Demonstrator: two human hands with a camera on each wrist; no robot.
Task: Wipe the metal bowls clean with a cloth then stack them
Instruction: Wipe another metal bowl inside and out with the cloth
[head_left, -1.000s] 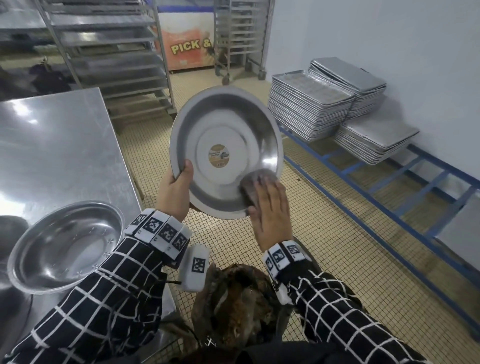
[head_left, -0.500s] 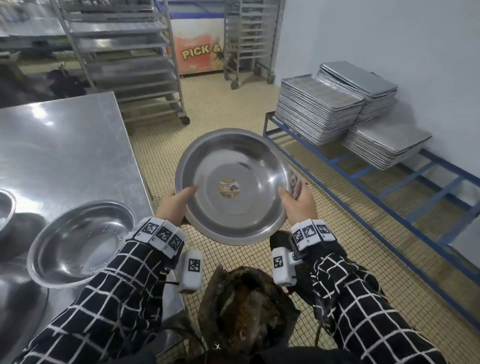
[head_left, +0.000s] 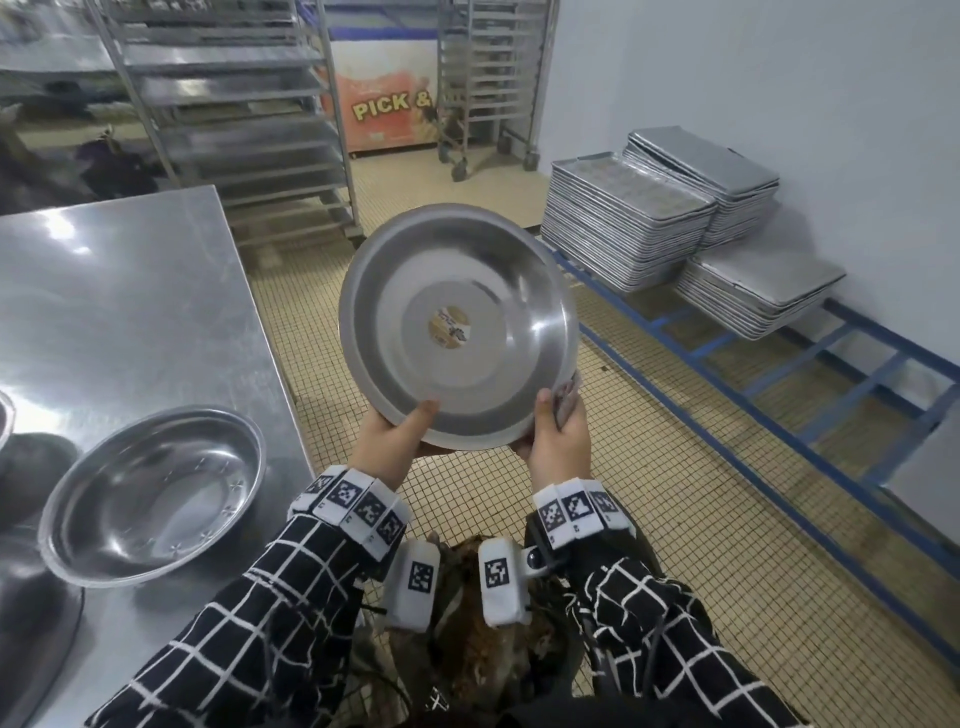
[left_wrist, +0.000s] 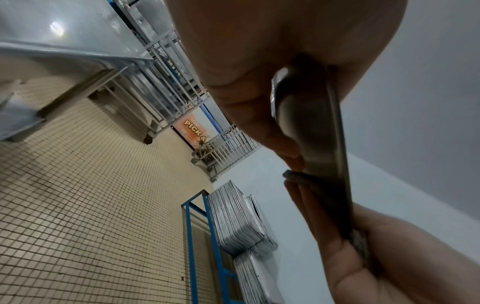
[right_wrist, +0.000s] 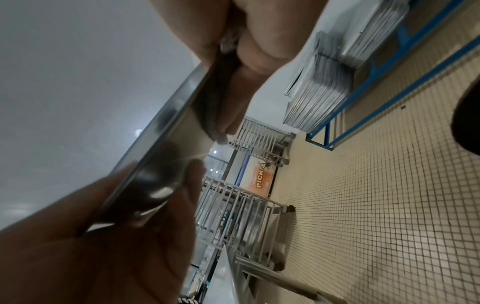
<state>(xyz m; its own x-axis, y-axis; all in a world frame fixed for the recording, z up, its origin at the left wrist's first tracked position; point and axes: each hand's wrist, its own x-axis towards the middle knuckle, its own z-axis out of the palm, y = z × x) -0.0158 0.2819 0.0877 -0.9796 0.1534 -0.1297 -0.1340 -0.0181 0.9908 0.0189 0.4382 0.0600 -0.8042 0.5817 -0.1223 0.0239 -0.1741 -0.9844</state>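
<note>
I hold a wide metal bowl (head_left: 457, 327) with a round sticker at its centre, tilted up over the tiled floor. My left hand (head_left: 395, 441) grips its lower rim, thumb inside. My right hand (head_left: 558, 441) grips the lower right rim, thumb inside, with a grey cloth (head_left: 569, 395) pressed against the bowl's outside. The left wrist view shows the bowl's rim (left_wrist: 335, 144) edge-on between both hands. In the right wrist view the cloth (right_wrist: 213, 109) lies under my fingers against the bowl (right_wrist: 166, 127). A second metal bowl (head_left: 156, 493) sits upright on the steel table (head_left: 130, 291).
Parts of other bowls (head_left: 31, 649) show at the table's left edge. Stacks of metal trays (head_left: 634, 218) rest on a blue rack (head_left: 779, 415) along the right wall. Wheeled tray racks (head_left: 234, 114) and an orange chest (head_left: 384, 98) stand at the back. A dark bag (head_left: 478, 634) hangs below my arms.
My right hand left the bowl's inside, carried the cloth round to the outside of the right rim, then slid down toward the bottom edge. The bowl tilted up more.
</note>
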